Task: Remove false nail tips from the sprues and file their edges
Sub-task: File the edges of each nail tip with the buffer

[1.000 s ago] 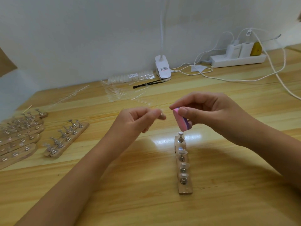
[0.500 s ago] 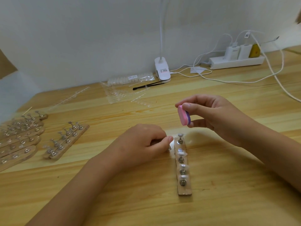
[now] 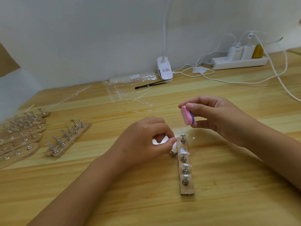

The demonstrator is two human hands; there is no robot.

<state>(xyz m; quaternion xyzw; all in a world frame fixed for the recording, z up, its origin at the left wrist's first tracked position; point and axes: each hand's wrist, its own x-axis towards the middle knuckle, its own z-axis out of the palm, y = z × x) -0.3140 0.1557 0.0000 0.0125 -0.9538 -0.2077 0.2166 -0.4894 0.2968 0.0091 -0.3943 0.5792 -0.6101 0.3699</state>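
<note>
Lowered from mid-air, left hand [image 3: 146, 139] pinches something I cannot make out beside the stand's [image 3: 187, 190] bare far peg [image 3: 182, 135]; right hand [image 3: 219, 118] grips the file block [image 3: 185, 115] above.

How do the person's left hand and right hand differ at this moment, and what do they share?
The left hand is low, fingertips pinched beside the top peg of the wooden holder; the right hand is raised above it. The right hand grips a pink and purple file block; what the left hand pinches is too small to tell. Both have curled fingers.
</note>
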